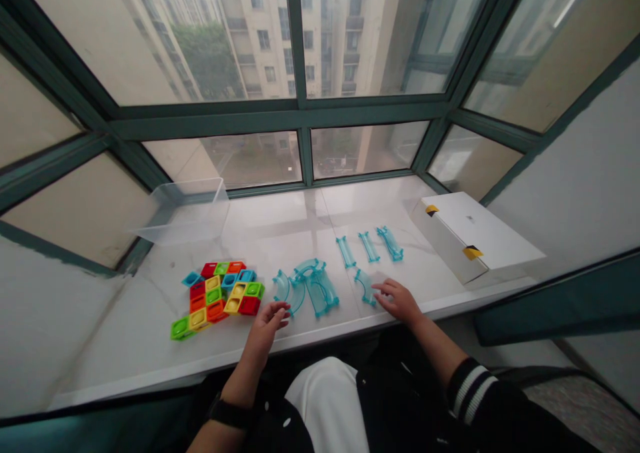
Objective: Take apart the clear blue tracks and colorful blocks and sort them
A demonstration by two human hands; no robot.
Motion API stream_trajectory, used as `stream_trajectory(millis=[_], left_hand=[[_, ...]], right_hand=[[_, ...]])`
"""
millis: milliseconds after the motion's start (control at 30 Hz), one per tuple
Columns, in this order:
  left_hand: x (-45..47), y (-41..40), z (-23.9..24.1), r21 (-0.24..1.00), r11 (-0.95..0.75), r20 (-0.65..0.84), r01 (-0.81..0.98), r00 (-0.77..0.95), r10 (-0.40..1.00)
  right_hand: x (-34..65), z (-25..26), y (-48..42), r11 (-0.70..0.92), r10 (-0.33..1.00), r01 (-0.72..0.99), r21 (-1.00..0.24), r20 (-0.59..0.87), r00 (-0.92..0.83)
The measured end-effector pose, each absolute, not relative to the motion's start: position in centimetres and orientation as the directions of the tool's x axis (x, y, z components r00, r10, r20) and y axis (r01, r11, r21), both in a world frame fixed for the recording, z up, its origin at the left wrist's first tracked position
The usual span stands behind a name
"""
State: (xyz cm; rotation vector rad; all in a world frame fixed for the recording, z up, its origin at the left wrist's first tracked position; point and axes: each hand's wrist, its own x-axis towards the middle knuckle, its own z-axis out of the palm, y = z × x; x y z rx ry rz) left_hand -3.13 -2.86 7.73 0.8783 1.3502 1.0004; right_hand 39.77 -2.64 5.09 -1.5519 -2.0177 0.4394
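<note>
1. At the left of the frame, a see-through plastic box (pixel 203 225) stands on the white counter (pixel 120 333), near the window.
2. In the lower left of the frame, the coloured blocks (pixel 215 294) lie close together in one flat cluster. I judge that these are already gathered, apart from the blue pieces.
3. Left of the frame's centre, just below the middle height, is the left hand (pixel 267 326). Its fingers are loosely bent and relaxed, and no piece is visible between them. They are beside the pile; whether they touch it, I cannot tell.
4. Near the centre is this pile of see-through blue pieces (pixel 320 292), curved and straight, partly overlapping. It seems the part which is left to separate.
5. Right of centre, straight blue pieces (pixel 346 252) lie in a spaced row; this part looks done. The rightmost is thicker, perhaps two pieces together.
6. Below this row, one curved blue piece (pixel 367 288) lies alone, so the curved ones seem only begun.
7. The right hand (pixel 397 301) reaches its edge, fingers partly extended; whether they pinch it, I cannot tell.
8. At the right of the frame, a white box (pixel 493 233) lies, its lid down.
</note>
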Motion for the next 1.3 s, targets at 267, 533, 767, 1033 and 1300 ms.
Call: stream_trajectory(millis=[267,533,767,1033,1300], left_hand=[[-2.6,-2.8,7.3,0.932,0.354,-0.359,-0.078,-0.052,0.932],[-3.5,-3.1,6.7,0.936,0.34,-0.346,-0.095,-0.057,0.937],[-3.2,-3.0,5.7,0.931,0.352,-0.359,-0.102,-0.06,0.932],[-3.3,-3.2,5.5,0.929,0.357,-0.363,-0.092,-0.055,0.93],[-3.7,-3.3,5.2,0.926,0.363,-0.372,-0.101,-0.079,0.925]], right_hand=[[38.3,5.8,5.8,-0.217,0.951,0.904,-0.369,0.129,0.281],[37.6,5.4,9.0,-0.352,0.936,0.9,-0.257,-0.08,0.343],[36.3,6.5,8.9,-0.243,0.965,0.913,-0.327,0.016,0.262],[32.3,8.1,8.4,-0.154,0.987,0.931,-0.331,0.0,0.163],[31.4,8.0,8.5,-0.144,0.989,0.945,-0.292,-0.009,0.148]])
